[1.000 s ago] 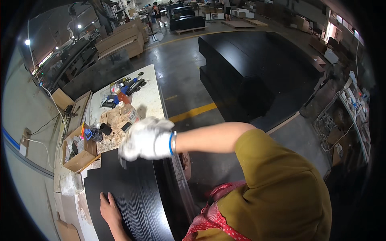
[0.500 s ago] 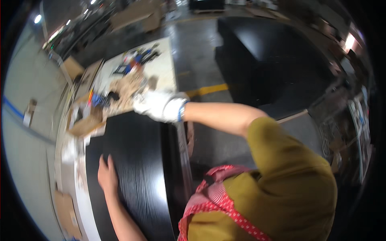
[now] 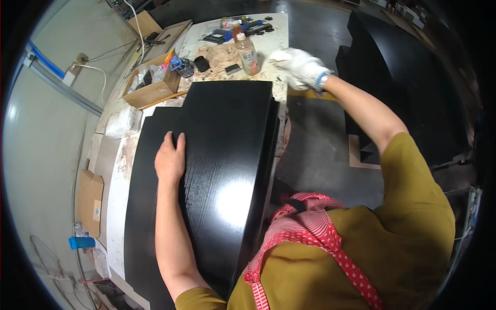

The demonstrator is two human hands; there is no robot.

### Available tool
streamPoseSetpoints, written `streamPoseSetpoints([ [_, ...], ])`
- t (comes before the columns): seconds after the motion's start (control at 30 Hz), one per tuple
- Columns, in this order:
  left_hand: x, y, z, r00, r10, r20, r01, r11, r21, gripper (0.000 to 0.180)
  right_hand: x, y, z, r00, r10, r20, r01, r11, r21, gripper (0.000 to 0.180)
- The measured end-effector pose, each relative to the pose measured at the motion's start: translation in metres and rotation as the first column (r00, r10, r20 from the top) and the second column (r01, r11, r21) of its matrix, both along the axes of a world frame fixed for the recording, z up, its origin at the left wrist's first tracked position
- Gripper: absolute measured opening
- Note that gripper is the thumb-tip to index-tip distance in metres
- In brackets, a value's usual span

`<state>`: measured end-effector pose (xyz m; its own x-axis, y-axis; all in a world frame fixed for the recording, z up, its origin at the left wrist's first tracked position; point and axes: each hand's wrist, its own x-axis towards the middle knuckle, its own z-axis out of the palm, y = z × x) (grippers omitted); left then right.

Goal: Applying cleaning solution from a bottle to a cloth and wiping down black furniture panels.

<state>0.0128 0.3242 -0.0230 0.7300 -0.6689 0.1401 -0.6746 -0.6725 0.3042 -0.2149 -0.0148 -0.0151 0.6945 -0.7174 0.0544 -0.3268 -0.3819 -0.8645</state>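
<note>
Left hand [image 3: 169,157], bare, fingers spread flat on the black panel [image 3: 227,155] lying along the worktop [image 3: 279,31]. Gloved right hand [image 3: 298,67] at the panel's far right corner, near a bottle [image 3: 247,54]; its grip cannot be told. Cardboard box [image 3: 152,85] far left.

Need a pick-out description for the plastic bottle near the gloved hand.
Start at the big black panel lying on the white workbench. Just past its far edge, left of the gloved right hand, stands a clear plastic bottle. It is the only upright bottle there, with a white cap and reddish label.
</note>
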Motion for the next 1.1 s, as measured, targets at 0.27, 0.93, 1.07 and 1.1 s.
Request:
streamPoseSetpoints([
  [0.27,0.003,0.004,0.0,0.999,0.032,-0.003,-0.032,0.999,0.027,0.059,-0.013,0.213,0.019,0.909,0.369,-0.194,-0.33,0.353,-0.875,0.018],
  [0.93,0.026,0.039,-0.008,0.983,-0.184,0.012,0.182,0.954,-0.239,0.061,-0.011,0.307,0.012,0.333,0.836,0.436,-0.923,0.384,-0.031,0.019],
  [1.07,0.015,0.162,0.02,0.98,-0.152,-0.13,0.125,0.972,-0.199,0.06,0.021,0.188,0.009,0.734,0.679,0.001,-0.249,0.27,-0.93,0.007],
  [1.1,0.005,0.199,0.026,0.972,-0.084,-0.218,0.044,0.983,-0.18,0.06,0.016,0.157,-0.01,0.884,0.466,0.042,-0.24,0.528,-0.814,0.008],
])
